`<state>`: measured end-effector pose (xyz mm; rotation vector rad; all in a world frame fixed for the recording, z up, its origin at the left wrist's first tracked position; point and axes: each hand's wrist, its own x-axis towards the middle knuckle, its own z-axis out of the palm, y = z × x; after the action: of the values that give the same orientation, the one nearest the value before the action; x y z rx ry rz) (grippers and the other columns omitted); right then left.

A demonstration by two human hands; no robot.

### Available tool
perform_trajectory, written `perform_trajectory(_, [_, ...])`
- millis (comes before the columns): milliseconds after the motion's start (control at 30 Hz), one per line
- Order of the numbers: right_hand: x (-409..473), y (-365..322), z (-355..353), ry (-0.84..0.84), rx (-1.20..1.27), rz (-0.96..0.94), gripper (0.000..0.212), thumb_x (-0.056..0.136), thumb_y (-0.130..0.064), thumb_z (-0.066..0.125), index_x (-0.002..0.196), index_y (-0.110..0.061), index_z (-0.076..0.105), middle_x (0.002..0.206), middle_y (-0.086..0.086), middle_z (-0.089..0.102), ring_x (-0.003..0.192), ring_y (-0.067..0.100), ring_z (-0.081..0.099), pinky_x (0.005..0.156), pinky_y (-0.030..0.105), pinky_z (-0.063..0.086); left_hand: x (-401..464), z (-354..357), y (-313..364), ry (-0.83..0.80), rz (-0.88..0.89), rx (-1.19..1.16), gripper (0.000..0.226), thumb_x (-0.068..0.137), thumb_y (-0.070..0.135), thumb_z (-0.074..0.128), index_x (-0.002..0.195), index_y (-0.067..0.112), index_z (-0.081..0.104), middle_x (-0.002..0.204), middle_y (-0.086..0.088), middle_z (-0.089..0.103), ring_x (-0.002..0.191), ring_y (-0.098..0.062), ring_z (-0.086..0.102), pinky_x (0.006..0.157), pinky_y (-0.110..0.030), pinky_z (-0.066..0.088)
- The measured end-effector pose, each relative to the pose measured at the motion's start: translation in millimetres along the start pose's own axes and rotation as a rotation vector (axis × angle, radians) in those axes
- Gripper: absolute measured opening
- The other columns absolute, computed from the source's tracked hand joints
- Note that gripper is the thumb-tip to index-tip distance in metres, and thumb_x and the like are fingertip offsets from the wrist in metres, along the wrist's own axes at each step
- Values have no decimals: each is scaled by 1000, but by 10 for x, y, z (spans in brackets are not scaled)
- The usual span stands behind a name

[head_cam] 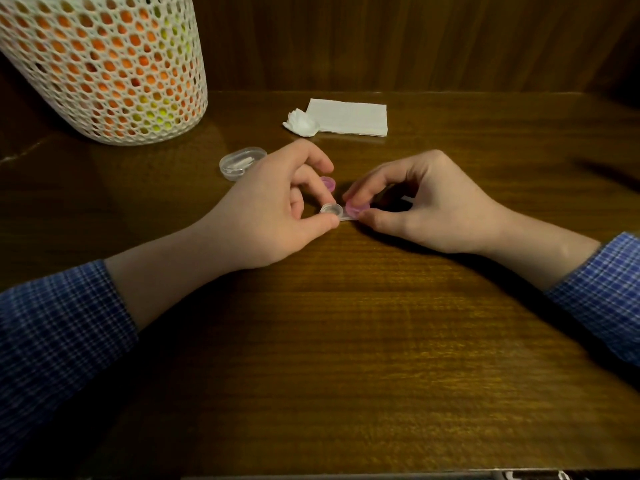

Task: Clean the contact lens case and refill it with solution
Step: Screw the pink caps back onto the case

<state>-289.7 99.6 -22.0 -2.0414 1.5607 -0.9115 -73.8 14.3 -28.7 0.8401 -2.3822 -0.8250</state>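
A clear contact lens case (331,211) lies on the wooden table between my hands. Its left well is open and uncovered. My left hand (273,202) pinches that left end between thumb and fingers. My right hand (422,202) grips a pink cap (356,206) sitting on the case's right well, fingers curled round it. A second pink cap (328,183) lies loose on the table just behind my left fingers. No solution bottle is visible.
A clear oval plastic box (239,163) sits left of my left hand. A folded white tissue (349,116) and a crumpled wad (300,123) lie further back. A white mesh basket (104,64) stands at the back left. A wood panel wall closes the rear.
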Motion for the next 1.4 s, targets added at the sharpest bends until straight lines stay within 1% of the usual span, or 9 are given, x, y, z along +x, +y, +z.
perform_trajectory(67, [0,2,14,8,3,4,13,87,-12,80,100,-16,80,108,-6,77,106,6,71,97,28,56,0,0,-1,1,0,-1,52,83,22,85,126,26,56,94,15,75,60,-22,66,51,-22,54])
perform_trajectory(200, [8,-8,50,51,-15,7,13,85,-27,80,94,-18,79,99,-8,76,96,8,71,88,28,58,5,5,-8,-2,-10,-3,53,84,22,85,128,24,56,96,13,75,57,-18,65,51,-20,52])
perform_trajectory(300, [16,-18,51,43,-21,27,8,86,-25,80,93,-21,78,94,-9,77,92,6,71,86,27,58,4,4,-7,-2,-12,8,56,84,23,85,131,24,54,98,13,75,58,-18,66,51,-20,53])
perform_trajectory(500, [7,-30,29,14,-28,18,10,88,-17,78,98,-20,79,103,-10,77,99,4,71,95,25,56,-4,10,-2,6,-11,1,58,84,22,85,131,26,52,95,14,75,60,-23,67,51,-29,56])
perform_trajectory(600, [8,-29,19,0,-21,14,12,89,-13,77,99,-19,79,107,-10,76,104,1,70,98,23,55,0,7,2,3,-19,4,58,84,23,86,130,28,52,94,15,74,60,-20,67,51,-26,56])
perform_trajectory(800, [11,-23,4,-17,-8,2,14,89,-11,76,101,-18,79,111,-9,76,109,3,69,102,30,54,-1,0,11,2,-32,-1,57,84,23,86,129,29,52,95,15,74,60,-19,67,51,-23,56])
perform_trajectory(1000, [18,-8,-9,-39,-3,-1,16,89,-7,75,100,-18,79,112,-9,76,109,3,69,102,27,54,-6,0,7,7,-31,2,58,84,23,85,131,28,52,95,15,74,59,-18,67,52,-24,57])
perform_trajectory(1233, [34,-12,25,6,-4,6,9,85,-24,79,92,-20,77,99,-7,75,97,11,70,90,30,57,2,6,12,13,-40,12,62,84,23,85,134,26,49,94,14,75,57,-10,65,53,-23,57])
perform_trajectory(1400, [26,-16,5,-19,-25,14,11,87,-21,77,97,-22,78,101,-9,77,98,9,71,94,32,57,-7,8,15,11,-36,7,61,84,22,85,134,26,50,95,14,74,55,-10,64,53,-25,57])
